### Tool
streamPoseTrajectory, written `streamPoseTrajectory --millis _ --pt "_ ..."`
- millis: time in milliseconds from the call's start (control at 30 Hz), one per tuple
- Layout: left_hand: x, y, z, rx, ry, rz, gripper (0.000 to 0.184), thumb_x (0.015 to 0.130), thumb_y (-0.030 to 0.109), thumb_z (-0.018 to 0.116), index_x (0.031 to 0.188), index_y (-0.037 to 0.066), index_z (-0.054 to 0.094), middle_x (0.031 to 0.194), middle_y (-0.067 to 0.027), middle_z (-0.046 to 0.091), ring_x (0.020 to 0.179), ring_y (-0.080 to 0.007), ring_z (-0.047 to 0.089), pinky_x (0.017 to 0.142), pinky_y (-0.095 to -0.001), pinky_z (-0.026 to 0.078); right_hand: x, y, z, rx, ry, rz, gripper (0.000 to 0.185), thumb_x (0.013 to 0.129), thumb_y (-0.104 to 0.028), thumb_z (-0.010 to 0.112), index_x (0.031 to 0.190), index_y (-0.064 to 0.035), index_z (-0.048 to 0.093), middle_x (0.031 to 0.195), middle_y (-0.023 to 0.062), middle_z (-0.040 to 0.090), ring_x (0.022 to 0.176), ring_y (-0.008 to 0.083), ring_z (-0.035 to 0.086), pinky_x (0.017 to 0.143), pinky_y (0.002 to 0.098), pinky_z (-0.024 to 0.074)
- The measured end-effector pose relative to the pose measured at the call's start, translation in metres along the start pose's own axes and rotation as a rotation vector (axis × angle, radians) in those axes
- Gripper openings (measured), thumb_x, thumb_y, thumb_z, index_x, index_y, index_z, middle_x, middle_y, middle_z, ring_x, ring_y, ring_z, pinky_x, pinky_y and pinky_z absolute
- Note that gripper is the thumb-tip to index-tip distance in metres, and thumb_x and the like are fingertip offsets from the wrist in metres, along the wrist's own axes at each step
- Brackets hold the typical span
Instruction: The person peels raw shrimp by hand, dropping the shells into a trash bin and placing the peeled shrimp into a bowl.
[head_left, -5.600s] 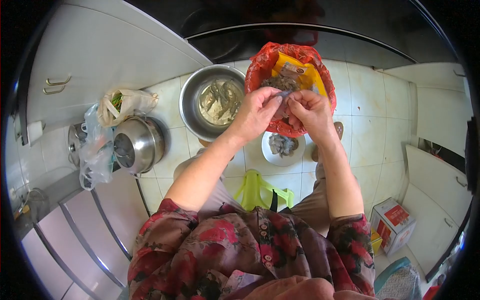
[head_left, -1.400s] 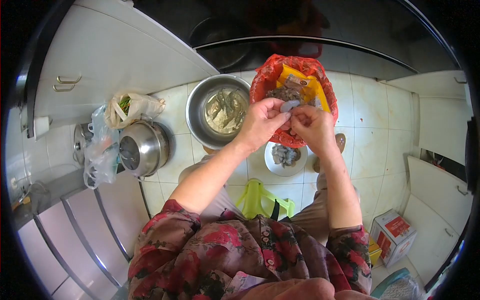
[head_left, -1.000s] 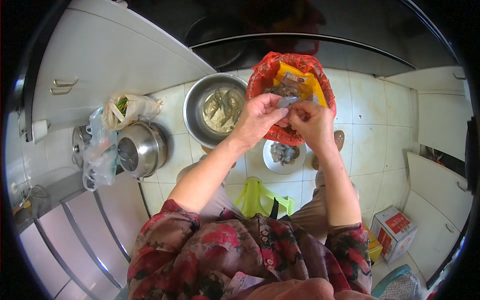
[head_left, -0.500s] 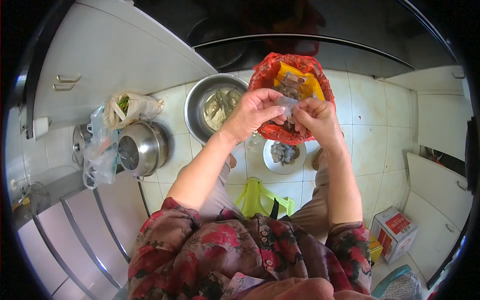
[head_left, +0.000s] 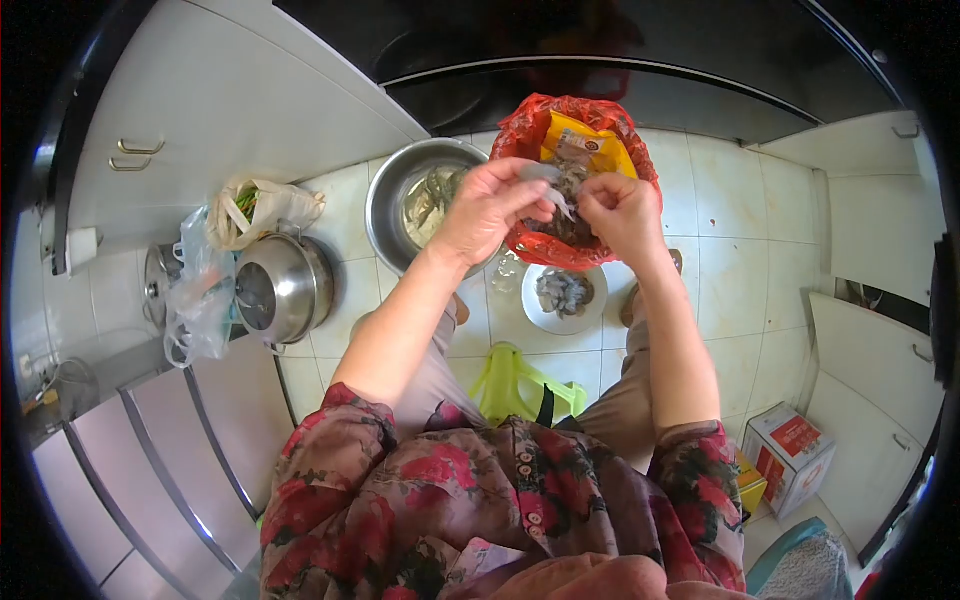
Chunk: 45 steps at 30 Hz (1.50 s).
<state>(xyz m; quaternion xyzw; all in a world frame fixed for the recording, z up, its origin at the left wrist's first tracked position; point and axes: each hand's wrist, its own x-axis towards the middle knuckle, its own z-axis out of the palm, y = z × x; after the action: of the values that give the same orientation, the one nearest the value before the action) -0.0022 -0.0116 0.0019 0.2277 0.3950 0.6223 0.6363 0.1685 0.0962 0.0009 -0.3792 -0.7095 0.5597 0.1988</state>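
My left hand (head_left: pixel 495 207) pinches a grey, translucent shrimp (head_left: pixel 543 174) between thumb and fingers, its tail end hanging down. Close beside it, my right hand (head_left: pixel 622 212) has thumb and fingertips pressed together; what they hold, if anything, is too small to make out. Both hands are above a bin lined with a red plastic bag (head_left: pixel 515 122), which contains brownish shells and a yellow packet (head_left: pixel 590 147). To the left, a metal basin (head_left: pixel 385 200) has whole shrimp in water. Below the hands, a white plate (head_left: pixel 537 317) bears peeled shrimp (head_left: pixel 563 292).
A lidded metal pot (head_left: pixel 300 285), a clear plastic bag (head_left: pixel 200 305) and a cloth bag with greens (head_left: pixel 270 212) stand at left. A light green stool (head_left: pixel 512 385) shows between the legs. A printed carton (head_left: pixel 790 455) sits at lower right, near white cabinets.
The hands have come apart slightly, with the shrimp staying in my left hand. My right hand has drawn away from the shrimp. The view has shifted a little.
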Motion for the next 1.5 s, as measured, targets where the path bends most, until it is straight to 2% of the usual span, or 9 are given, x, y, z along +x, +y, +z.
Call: streamPoseTrajectory --millis 100,233,333,400,533,600,933,1267,1500 --pt "-0.001 0.005 -0.007 -0.137 0.042 0.114 0.019 0.090 0.006 0.062 0.109 0.004 0.064 0.095 -0.0070 0.068 0.083 -0.0166 0.068 0.073 -0.0272 0.058 0.003 -0.003 -0.017 0.201 0.027 0.138 0.011 0.084 -0.007 0.067 0.091 0.0019 0.066 0.063 -0.0006 0.060 0.052 0.0044 0.051 0.047 0.0199 0.0405" --pt "0.000 -0.001 -0.007 -0.108 0.047 0.050 0.021 0.090 0.008 0.063 0.110 0.003 0.064 0.094 -0.0058 0.068 0.079 -0.0134 0.067 0.067 -0.0240 0.057 -0.001 -0.003 -0.017 0.181 0.034 0.104 0.014 0.084 -0.008 0.069 0.092 0.0028 0.066 0.065 -0.0008 0.060 0.055 0.0046 0.053 0.049 0.0210 0.0439" --pt "0.003 -0.006 -0.009 -0.099 0.049 0.004 0.023 0.089 0.009 0.065 0.111 0.003 0.064 0.093 -0.0052 0.068 0.074 -0.0096 0.065 0.061 -0.0212 0.054 -0.001 0.011 -0.010 0.097 0.096 -0.048 0.014 0.082 -0.008 0.070 0.092 0.0014 0.066 0.069 0.0030 0.062 0.059 0.0101 0.058 0.053 0.0257 0.0470" --pt "0.006 -0.008 -0.010 -0.070 0.096 0.026 0.022 0.089 0.010 0.065 0.110 0.003 0.064 0.091 -0.0040 0.067 0.069 -0.0073 0.063 0.058 -0.0204 0.053 0.000 0.011 -0.011 -0.372 0.165 -0.373 0.015 0.081 -0.007 0.070 0.094 0.0000 0.067 0.074 0.0083 0.063 0.062 0.0178 0.060 0.057 0.0299 0.0489" --pt "0.010 -0.009 -0.012 -0.022 0.164 0.033 0.021 0.089 0.011 0.066 0.108 0.003 0.064 0.088 -0.0031 0.067 0.070 -0.0076 0.063 0.059 -0.0207 0.053 0.003 0.016 -0.010 -0.371 0.202 -0.387 0.015 0.084 -0.004 0.067 0.098 0.0003 0.067 0.081 0.0074 0.064 0.065 0.0130 0.059 0.060 0.0260 0.0478" --pt "0.012 -0.008 -0.010 0.006 0.261 0.018 0.020 0.087 0.010 0.068 0.105 0.002 0.064 0.085 -0.0029 0.066 0.069 -0.0085 0.063 0.058 -0.0198 0.052 0.000 0.006 -0.007 -0.250 0.146 -0.196 0.021 0.078 -0.008 0.071 0.097 -0.0004 0.067 0.078 0.0125 0.063 0.065 0.0251 0.062 0.062 0.0341 0.0506" --pt "0.009 -0.009 0.002 0.228 0.227 -0.032 0.021 0.089 0.010 0.064 0.108 0.000 0.061 0.094 -0.0067 0.067 0.078 -0.0138 0.066 0.069 -0.0253 0.055 -0.008 -0.009 0.016 -0.329 0.079 -0.386 0.020 0.081 -0.006 0.065 0.099 0.0002 0.065 0.088 0.0175 0.065 0.080 0.0347 0.065 0.070 0.0389 0.0524" --pt "0.007 -0.013 0.003 0.302 0.134 0.043 0.025 0.090 0.002 0.061 0.114 -0.002 0.059 0.098 -0.0072 0.067 0.085 -0.0121 0.065 0.075 -0.0254 0.054 -0.006 -0.007 0.014 -0.212 -0.010 -0.246 0.014 0.078 -0.004 0.064 0.091 0.0022 0.067 0.085 0.0189 0.068 0.079 0.0362 0.066 0.071 0.0385 0.0533" --pt "0.005 -0.014 0.011 0.441 0.164 0.186 0.025 0.088 -0.001 0.062 0.112 -0.005 0.059 0.096 -0.0105 0.069 0.083 -0.0117 0.066 0.074 -0.0254 0.057 -0.004 -0.016 0.012 0.028 -0.032 0.114 0.011 0.078 -0.003 0.065 0.086 0.0029 0.067 0.064 0.0096 0.065 0.053 0.0130 0.063 0.051 0.0276 0.0514"
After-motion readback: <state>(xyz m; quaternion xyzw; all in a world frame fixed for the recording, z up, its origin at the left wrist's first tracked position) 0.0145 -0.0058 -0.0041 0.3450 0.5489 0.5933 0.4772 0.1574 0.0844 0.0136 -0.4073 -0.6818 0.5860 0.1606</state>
